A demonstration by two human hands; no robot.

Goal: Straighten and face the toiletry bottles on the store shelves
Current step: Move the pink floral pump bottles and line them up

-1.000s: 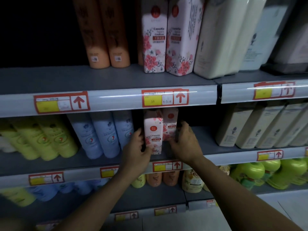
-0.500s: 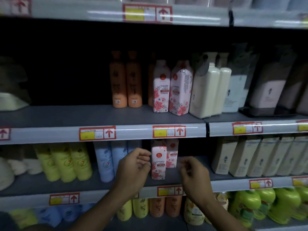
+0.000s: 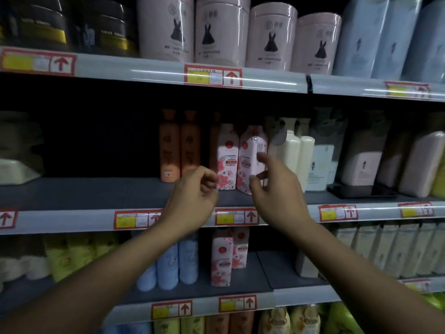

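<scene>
While reaching for the middle shelf (image 3: 79,192), left hand (image 3: 192,201) loosely curled, fingers half closed on nothing, just in front of the straight floral bottle (image 3: 227,162). Right hand (image 3: 277,191) spread wider, thumb and forefinger apart, empty, framing the tilted floral bottle (image 3: 252,160) without a sure touch; contact cannot be told. Both floral bottles standing at the shelf's middle, between the orange bottles (image 3: 179,145) and the cream pump bottles (image 3: 292,150); the tilted one turned so its side faces out and leaning toward its neighbour.

Likely trouble: a pinch taken too high on the tilted bottle, tipping it into the cream pump bottles or back into the dark row behind. Also possible: a twist with the base dragging, knocking the straight one askew, since the two touch or nearly so. Open shelf in front, so a forward slip could mean a fall over the price rail (image 3: 237,216).

Readable writing: "Camellia" on the straight bottle, under a red round emblem; smaller lines below too blurred. Price tags yellow with red borders and red up-arrows, figures illegible. Pink tubs (image 3: 272,37) above bearing a black dress motif, text unreadable.
</scene>
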